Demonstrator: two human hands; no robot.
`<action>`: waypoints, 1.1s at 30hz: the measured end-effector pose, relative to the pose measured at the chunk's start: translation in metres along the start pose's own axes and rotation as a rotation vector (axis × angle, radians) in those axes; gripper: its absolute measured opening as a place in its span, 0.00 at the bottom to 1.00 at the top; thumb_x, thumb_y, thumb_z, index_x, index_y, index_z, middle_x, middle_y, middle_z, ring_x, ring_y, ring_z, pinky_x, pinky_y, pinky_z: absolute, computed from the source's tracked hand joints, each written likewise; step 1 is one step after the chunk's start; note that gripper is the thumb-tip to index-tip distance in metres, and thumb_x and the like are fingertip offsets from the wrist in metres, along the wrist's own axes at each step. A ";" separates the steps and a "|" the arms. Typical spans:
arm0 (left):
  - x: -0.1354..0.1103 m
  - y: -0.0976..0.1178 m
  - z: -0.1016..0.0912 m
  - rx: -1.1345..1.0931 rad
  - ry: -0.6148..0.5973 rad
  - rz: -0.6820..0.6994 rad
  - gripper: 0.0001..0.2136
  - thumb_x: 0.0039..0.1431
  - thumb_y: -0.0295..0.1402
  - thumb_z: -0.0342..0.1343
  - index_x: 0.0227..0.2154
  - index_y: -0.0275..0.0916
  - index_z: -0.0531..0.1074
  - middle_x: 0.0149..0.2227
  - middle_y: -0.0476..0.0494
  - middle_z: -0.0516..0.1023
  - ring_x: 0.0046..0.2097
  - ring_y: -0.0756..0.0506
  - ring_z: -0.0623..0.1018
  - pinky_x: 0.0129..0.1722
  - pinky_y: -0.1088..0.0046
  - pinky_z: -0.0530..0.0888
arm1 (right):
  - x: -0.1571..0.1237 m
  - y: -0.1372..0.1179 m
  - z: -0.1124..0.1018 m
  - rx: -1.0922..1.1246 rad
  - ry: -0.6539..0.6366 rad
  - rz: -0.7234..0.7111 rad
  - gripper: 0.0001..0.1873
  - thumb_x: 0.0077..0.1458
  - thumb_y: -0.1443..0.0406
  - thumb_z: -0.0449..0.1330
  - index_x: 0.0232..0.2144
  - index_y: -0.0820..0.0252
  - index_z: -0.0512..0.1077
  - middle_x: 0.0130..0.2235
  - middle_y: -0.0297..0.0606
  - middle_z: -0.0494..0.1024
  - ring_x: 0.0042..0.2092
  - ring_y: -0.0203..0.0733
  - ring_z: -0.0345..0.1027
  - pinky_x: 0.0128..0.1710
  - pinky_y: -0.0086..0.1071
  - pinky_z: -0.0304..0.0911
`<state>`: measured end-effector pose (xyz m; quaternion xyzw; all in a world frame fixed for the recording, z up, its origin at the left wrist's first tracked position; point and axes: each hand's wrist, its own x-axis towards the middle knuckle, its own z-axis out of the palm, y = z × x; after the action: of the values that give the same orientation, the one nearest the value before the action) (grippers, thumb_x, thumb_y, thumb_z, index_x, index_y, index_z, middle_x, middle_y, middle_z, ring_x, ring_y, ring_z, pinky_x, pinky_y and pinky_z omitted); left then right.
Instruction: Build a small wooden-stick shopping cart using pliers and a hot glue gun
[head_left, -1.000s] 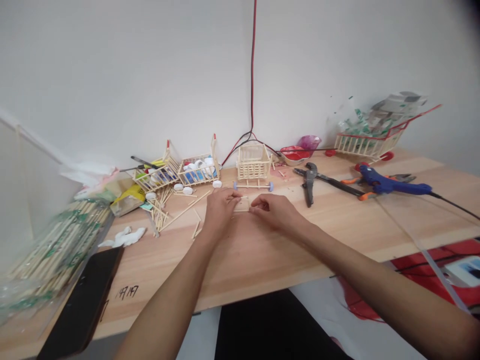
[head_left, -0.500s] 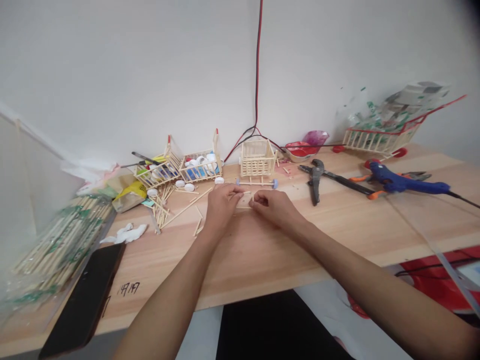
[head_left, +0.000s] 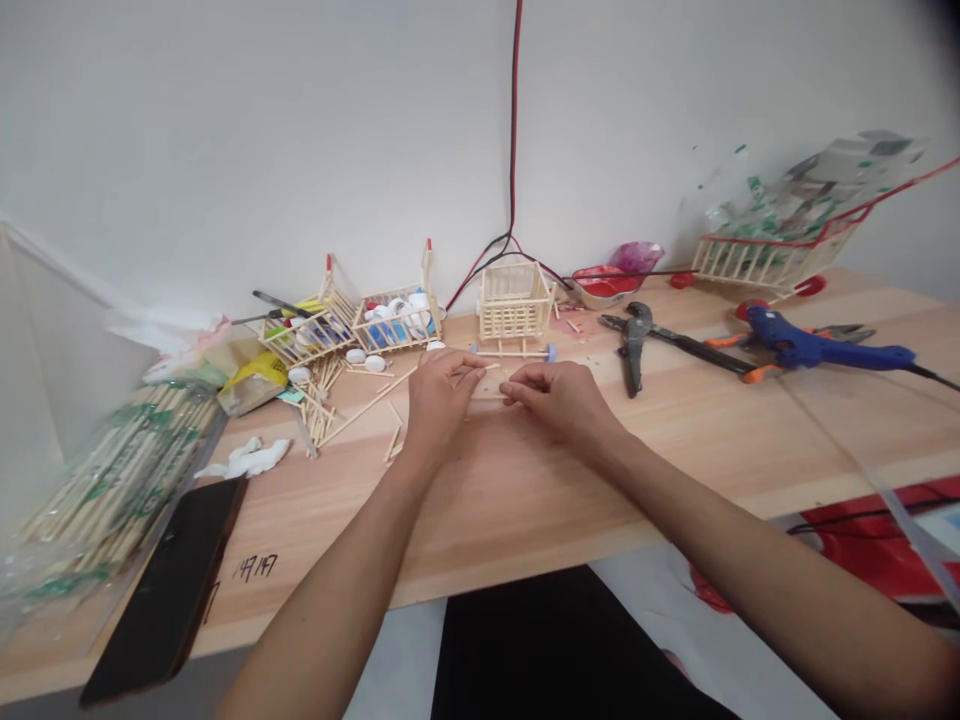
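Note:
My left hand [head_left: 440,398] is closed in a pinch over the middle of the table. A short pale wooden stick [head_left: 492,367] juts from between its thumb and forefinger. Just to the right, my right hand [head_left: 559,397] has its fingertips pressed together; whatever they hold is too small to make out. Behind both hands stands a small stick-built cart [head_left: 514,312], with a blue wheel [head_left: 551,352] at the end of its axle.
Two stick carts [head_left: 311,335] [head_left: 397,325] with bottle caps stand at the back left, near loose sticks [head_left: 322,405]. Bagged chopsticks [head_left: 127,480] and a black phone [head_left: 169,590] lie left. On the right are pliers [head_left: 636,345], a blue glue gun [head_left: 825,345] and a larger cart [head_left: 772,262].
My hands stay close together, and the short stick is still in my left hand's pinch. The small upright piece seen at my right fingertips before no longer shows clearly. The view has shifted slightly.

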<state>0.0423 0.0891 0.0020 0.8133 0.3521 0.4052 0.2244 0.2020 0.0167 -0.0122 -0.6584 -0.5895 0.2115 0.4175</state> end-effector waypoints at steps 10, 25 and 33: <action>0.000 -0.001 0.001 -0.003 0.002 0.020 0.04 0.54 0.26 0.57 0.29 0.40 0.77 0.34 0.48 0.80 0.41 0.45 0.76 0.46 0.67 0.69 | 0.001 -0.001 -0.001 -0.019 0.007 -0.034 0.12 0.53 0.59 0.60 0.24 0.59 0.77 0.25 0.32 0.78 0.27 0.34 0.66 0.29 0.28 0.55; 0.000 -0.002 0.002 -0.010 0.006 0.009 0.05 0.53 0.26 0.58 0.28 0.40 0.77 0.34 0.47 0.80 0.42 0.45 0.77 0.47 0.66 0.70 | 0.002 0.000 0.000 -0.064 -0.031 -0.041 0.12 0.53 0.59 0.60 0.23 0.58 0.77 0.24 0.32 0.77 0.27 0.34 0.65 0.29 0.28 0.55; 0.001 -0.001 0.001 -0.007 0.012 0.023 0.05 0.53 0.26 0.58 0.28 0.40 0.78 0.34 0.47 0.80 0.43 0.45 0.76 0.48 0.66 0.69 | 0.003 0.000 0.001 -0.046 -0.047 -0.049 0.13 0.52 0.59 0.60 0.22 0.59 0.77 0.23 0.32 0.76 0.25 0.33 0.63 0.27 0.28 0.54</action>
<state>0.0434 0.0904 0.0008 0.8141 0.3428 0.4136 0.2205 0.2018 0.0194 -0.0118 -0.6481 -0.6198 0.2030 0.3932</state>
